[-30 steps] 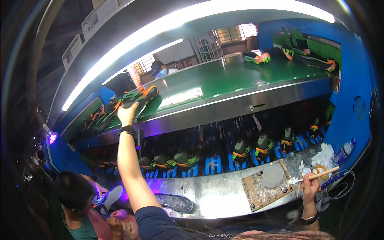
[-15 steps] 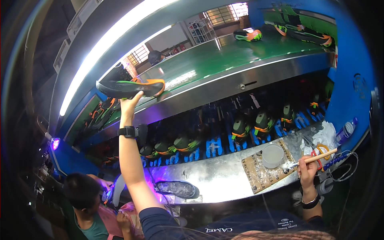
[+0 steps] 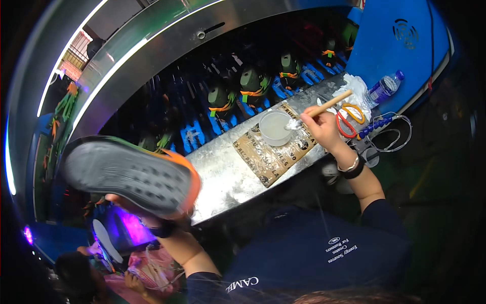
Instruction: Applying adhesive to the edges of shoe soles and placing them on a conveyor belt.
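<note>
My left hand [image 3: 114, 198] is closed round a black shoe [image 3: 134, 175] with an orange heel, raised at the left. The shoe's grey, dimpled bottom faces me and hides most of that hand. At the right, my right hand [image 3: 324, 126] grips a brush [image 3: 331, 104] by its pale wooden handle. White bristles meet the side of a round translucent tub [image 3: 275, 136] of cloudy liquid. Beneath the tub lies a printed cardboard sheet [image 3: 268, 169] on the metal bench [image 3: 220, 175].
Several dark shoes [image 3: 253, 83] on blue holders line the bench's far side. White cloth [image 3: 354, 88], a plastic bottle [image 3: 386, 88], orange-handled scissors [image 3: 354, 112] and a coiled blue hose [image 3: 374, 127] sit right. A co-worker [image 3: 76, 273] at lower left handles a pale sole [image 3: 106, 240].
My left hand has brought the shoe down from beside the green upper belt and turned its bottom toward me. The brush stays by the tub. My view has swung down and right.
</note>
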Motion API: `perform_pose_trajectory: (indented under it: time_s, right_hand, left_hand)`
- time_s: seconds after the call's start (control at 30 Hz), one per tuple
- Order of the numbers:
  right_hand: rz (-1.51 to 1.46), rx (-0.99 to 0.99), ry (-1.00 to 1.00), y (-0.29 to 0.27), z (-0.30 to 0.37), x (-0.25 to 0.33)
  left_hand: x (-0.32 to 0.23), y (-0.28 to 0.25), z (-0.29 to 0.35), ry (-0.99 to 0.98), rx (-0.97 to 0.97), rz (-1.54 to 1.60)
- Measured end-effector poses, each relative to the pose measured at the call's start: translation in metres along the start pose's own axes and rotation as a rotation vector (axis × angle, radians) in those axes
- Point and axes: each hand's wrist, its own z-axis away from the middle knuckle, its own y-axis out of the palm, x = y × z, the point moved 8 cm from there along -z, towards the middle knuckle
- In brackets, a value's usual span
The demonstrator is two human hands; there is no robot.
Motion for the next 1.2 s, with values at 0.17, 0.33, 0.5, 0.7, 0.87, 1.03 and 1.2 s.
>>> perform_pose_trajectory:
  time_s: [0.17,0.33,0.5,0.7,0.87,1.03,1.2]
  right_hand:
    - [0.263,0.056,-0.031,0.016,-0.012,-0.021]
    - [0.312,0.067,-0.048,0.019,-0.015,-0.035]
    - [0.3,0.028,-0.103,0.017,-0.011,-0.019]
    - [0.237,0.332,-0.022,0.038,0.0,-0.002]
    - [0.209,0.326,-0.012,0.04,0.002,0.006]
    - [0.11,0.298,0.003,0.041,0.003,0.02]
    - [-0.119,0.369,-0.045,0.053,0.023,0.056]
  left_hand:
    - [0.073,0.06,0.104,-0.665,0.049,0.656]
    - [0.089,0.058,0.147,-0.973,-0.075,0.758]
    - [0.094,0.035,0.148,-0.839,-0.008,0.431]
    - [0.096,0.023,0.12,-0.687,-0.081,0.17]
    - [0.084,0.061,0.089,-0.523,0.16,0.026]
    - [0.064,0.093,0.072,-0.44,0.325,0.04]
    - [0.048,0.109,0.06,-0.337,0.383,-0.076]
